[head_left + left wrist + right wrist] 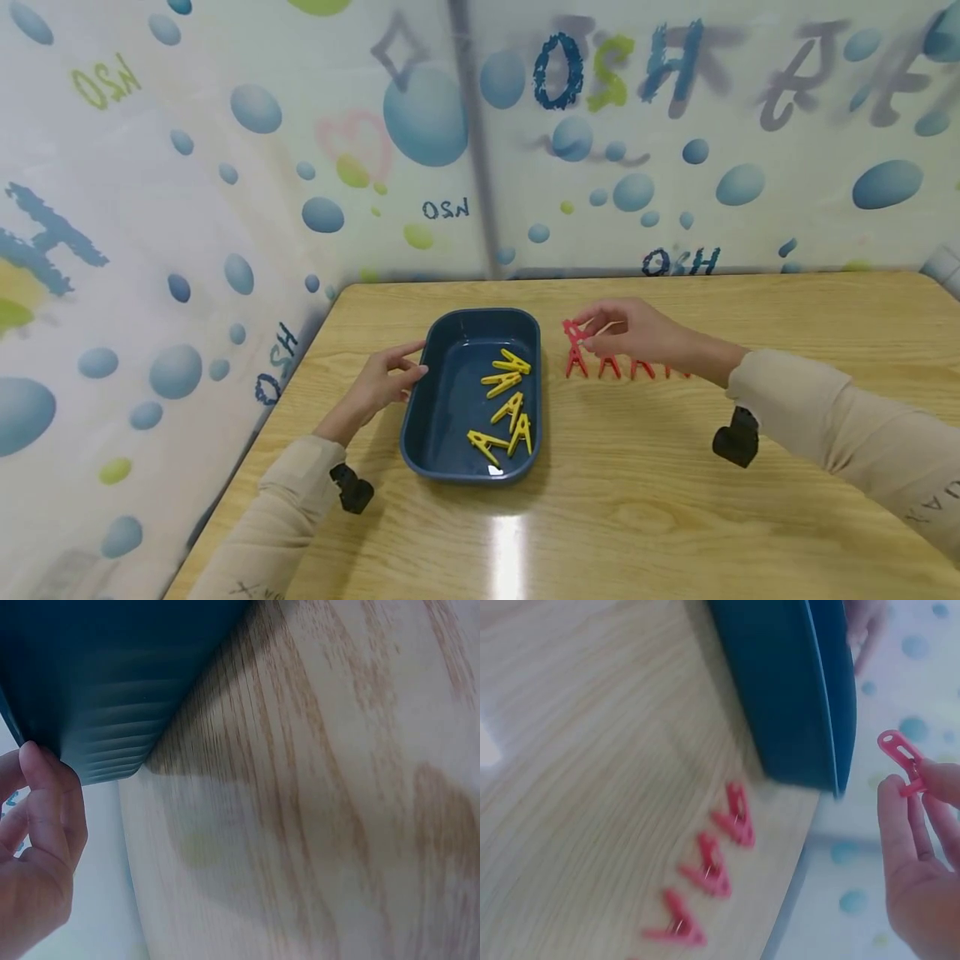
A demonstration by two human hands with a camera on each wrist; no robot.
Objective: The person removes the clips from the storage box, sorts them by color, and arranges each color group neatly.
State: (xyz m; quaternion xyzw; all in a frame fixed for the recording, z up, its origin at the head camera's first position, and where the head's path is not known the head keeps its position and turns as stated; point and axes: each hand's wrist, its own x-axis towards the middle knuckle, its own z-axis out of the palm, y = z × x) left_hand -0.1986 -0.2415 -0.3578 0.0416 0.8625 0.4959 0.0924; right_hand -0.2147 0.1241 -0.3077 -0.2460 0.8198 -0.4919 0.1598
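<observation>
Right hand (pixel 637 333): thumb and fingers (pixel 900 817) pinch one small red plastic clothes peg (pixel 901 756), held clear of the light wood-grain table (pixel 675 500), just right of the dark blue rectangular plastic tray (pixel 420 417) and above the near end of the red row. Left hand (pixel 386 379): fingers (pixel 52 802) relaxed and lightly bent, tips resting against the tray's outer left wall near its far corner — steadying it, gripping nothing as far as the head and left wrist views show. Inside the tray: five yellow plastic clothes pegs (pixel 504 407), lying loose toward its right half; no red peg among them. On the table, to the right of the tray, a row of red plastic clothes pegs (pixel 709 874) stands in line — four show in the right wrist view, the last cut by the frame edge; part of the row is hidden behind the right hand in the head view. Judgement on progress: yellow looks fully gathered in the tray, since no yellow peg lies on the table; red is only begun, one peg in hand and the row untouched. Where the held peg is headed cannot be told from these views. Rest of scene: bubble-patterned translucent curtain (pixel 225 167) behind and to the left.
</observation>
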